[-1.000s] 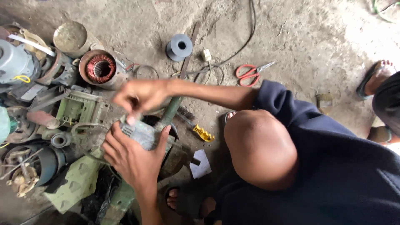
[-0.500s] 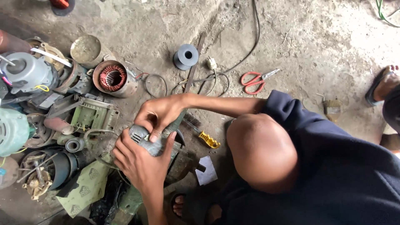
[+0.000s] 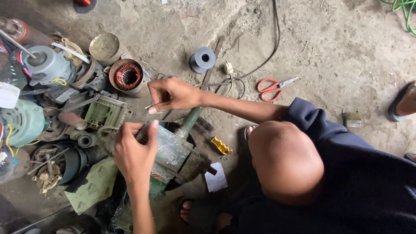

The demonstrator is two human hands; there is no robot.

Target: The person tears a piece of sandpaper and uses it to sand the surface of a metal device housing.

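On the dirt floor (image 3: 346, 56), among motor parts, the left hand (image 3: 135, 151) clasps a green motor housing (image 3: 173, 151). The right hand (image 3: 171, 94) hovers just above it, fingers pinched; what they hold cannot be told.

There is one view only, taken from above head height and looking almost straight down at the dirt floor (image 3: 329, 39). It sits close over a crouching person's head (image 3: 288, 162) and arms, with motor parts (image 3: 56, 108) filling the left edge of the picture.
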